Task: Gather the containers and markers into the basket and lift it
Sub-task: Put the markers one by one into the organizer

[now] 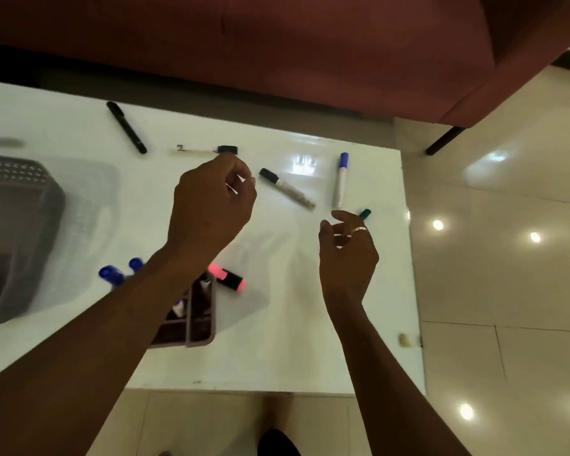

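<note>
1. Lay scattered across the white table (79,133): loose markers, among them a black-capped marker (286,188) and a blue-capped one (341,179); basket (20,205) at far left, blurred.
2. Left hand (211,205) curled over the markers, contents impossible to tell.
3. Right hand (348,248) pinched narrowly around a green-capped marker (364,213).
4. Best carried several together leftward into the basket, divided container (191,317) afterward.

A home living room: maroon sofa (310,44), glossy floor tiles (507,291), low white table (277,357).
</note>
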